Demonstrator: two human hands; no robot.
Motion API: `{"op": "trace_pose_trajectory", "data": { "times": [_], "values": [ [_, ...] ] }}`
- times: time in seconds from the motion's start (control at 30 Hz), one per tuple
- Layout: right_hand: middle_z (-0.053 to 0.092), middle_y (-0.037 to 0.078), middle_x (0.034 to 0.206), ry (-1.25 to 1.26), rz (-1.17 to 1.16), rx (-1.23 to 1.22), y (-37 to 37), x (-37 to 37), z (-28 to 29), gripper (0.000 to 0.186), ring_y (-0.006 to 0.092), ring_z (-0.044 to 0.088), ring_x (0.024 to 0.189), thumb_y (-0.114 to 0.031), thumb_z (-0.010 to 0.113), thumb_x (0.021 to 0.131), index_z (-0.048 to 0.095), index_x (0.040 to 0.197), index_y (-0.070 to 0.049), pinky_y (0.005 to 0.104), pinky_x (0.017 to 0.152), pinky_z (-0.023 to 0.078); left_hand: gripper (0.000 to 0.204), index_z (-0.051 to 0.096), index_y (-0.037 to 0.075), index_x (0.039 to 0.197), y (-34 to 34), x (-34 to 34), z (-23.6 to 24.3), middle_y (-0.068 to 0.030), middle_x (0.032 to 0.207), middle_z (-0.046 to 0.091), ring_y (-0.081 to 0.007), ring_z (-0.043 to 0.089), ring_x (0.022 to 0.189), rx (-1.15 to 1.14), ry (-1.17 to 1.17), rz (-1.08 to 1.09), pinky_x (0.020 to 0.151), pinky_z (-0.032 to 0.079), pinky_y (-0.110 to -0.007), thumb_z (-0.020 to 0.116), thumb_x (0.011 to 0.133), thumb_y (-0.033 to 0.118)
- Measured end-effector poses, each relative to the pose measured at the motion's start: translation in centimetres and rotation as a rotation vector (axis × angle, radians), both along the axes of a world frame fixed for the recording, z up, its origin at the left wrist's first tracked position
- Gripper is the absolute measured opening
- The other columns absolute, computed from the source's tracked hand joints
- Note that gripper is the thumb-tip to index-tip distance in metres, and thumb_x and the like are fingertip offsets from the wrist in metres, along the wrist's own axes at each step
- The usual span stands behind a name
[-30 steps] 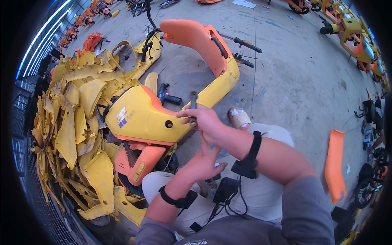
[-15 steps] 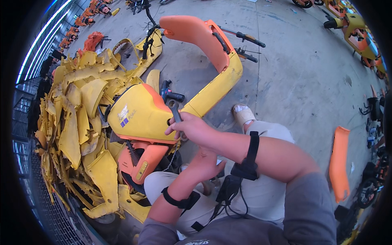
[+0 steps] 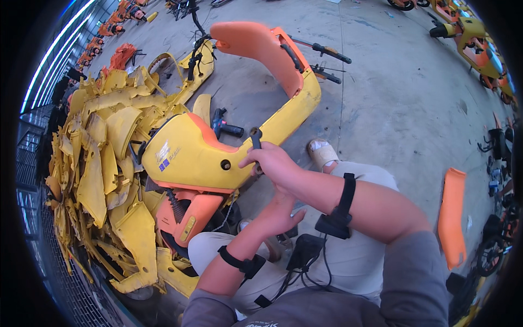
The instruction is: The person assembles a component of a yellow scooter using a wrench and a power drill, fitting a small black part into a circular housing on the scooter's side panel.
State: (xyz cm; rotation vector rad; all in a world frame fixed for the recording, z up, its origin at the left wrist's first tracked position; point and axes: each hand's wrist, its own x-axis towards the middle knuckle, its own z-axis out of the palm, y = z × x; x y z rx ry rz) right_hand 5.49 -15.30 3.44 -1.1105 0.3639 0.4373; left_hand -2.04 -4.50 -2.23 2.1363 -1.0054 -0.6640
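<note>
My right hand (image 3: 275, 165) is closed around a dark metal wrench (image 3: 255, 139), its ring end sticking up past the fingers. Just left of it lies a yellow and orange electric scooter (image 3: 196, 163) on its side. A dark round hole (image 3: 225, 164) shows in its yellow body panel, apart from the wrench. Below my right wrist is my left hand (image 3: 278, 217), thumb stretched out and nothing visible in it. Its fingers are partly hidden behind the right wrist. A black cordless power tool (image 3: 226, 126) lies beyond the scooter's body.
A tall heap of yellow plastic panels (image 3: 103, 163) stands at the left. An orange panel (image 3: 452, 218) lies on the concrete floor at the right. More scooters (image 3: 476, 49) stand along the far edges. Black straps and a cabled box (image 3: 305, 252) are on me.
My right hand has moved right with the wrench, away from the hole in the scooter's panel, which now shows fully. The wrench stands more upright. My left hand has risen slightly.
</note>
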Motion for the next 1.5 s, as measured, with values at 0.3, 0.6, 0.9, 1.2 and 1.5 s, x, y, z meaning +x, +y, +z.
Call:
{"op": "trace_pose_trajectory", "data": {
  "times": [0.3, 0.6, 0.9, 1.2, 1.5],
  "values": [
    [0.067, 0.007, 0.092, 0.013, -0.125, 0.054, -2.3, 1.8, 1.2, 0.021, 0.0146, 0.059, 0.072, -0.018, 0.052, 0.091, 0.052, 0.108, -0.006, 0.0293, 0.063, 0.047, 0.065, 0.036, 0.004, 0.145, -1.5, 1.0, 2.1, -0.0339, 0.155, 0.009, -0.0494, 0.022, 0.142, -0.097, -0.117, 0.329, 0.112, 0.032, -0.044, 0.065, 0.088, 0.018],
    [0.067, 0.01, 0.094, 0.025, -0.145, 0.075, -0.4, -0.1, 1.0, 0.023, 0.0144, 0.054, 0.06, -0.02, 0.047, 0.095, 0.052, 0.109, -0.003, 0.0286, 0.053, 0.044, 0.068, 0.038, 0.007, 0.145, -1.2, 0.9, 2.1, -0.032, 0.146, 0.032, -0.047, 0.044, 0.128, 0.067, -0.096, 0.299, 0.102, 0.042, -0.047, 0.065, 0.083, 0.013],
    [0.065, 0.012, 0.073, -0.083, -0.148, -0.186, 0.0, 2.8, -1.8, 0.02, 0.0177, 0.046, 0.048, -0.018, 0.05, 0.085, 0.056, 0.089, 0.001, 0.0308, 0.044, 0.037, 0.066, 0.041, 0.004, 0.143, -1.9, 1.6, 2.4, -0.0272, 0.135, 0.048, -0.0447, 0.046, 0.127, 0.041, -0.284, 0.219, 0.104, 0.04, -0.047, 0.067, 0.083, 0.015],
    [0.046, 0.004, 0.057, 0.138, -0.339, 0.159, -1.4, 4.3, 2.2, 0.023, 0.0114, 0.03, 0.039, -0.017, 0.048, 0.086, 0.056, 0.073, -0.001, 0.0289, 0.037, 0.025, 0.047, 0.048, -0.002, 0.125, -1.6, 3.0, 5.4, -0.0297, 0.124, 0.047, -0.046, 0.053, 0.105, 0.012, -0.439, 0.304, 0.086, 0.048, -0.051, 0.063, 0.083, 0.01],
    [0.06, 0.013, 0.08, 0.198, -0.356, 0.314, -1.2, 4.5, 2.8, 0.012, 0.0097, 0.032, 0.041, -0.013, 0.048, 0.089, 0.049, 0.087, -0.002, 0.0264, 0.038, 0.027, 0.043, 0.053, -0.001, 0.12, -0.8, 2.8, 6.6, -0.0264, 0.12, 0.05, -0.0438, 0.054, 0.101, 0.15, -0.576, 0.314, 0.085, 0.047, -0.05, 0.067, 0.08, 0.009]
  ]
}}
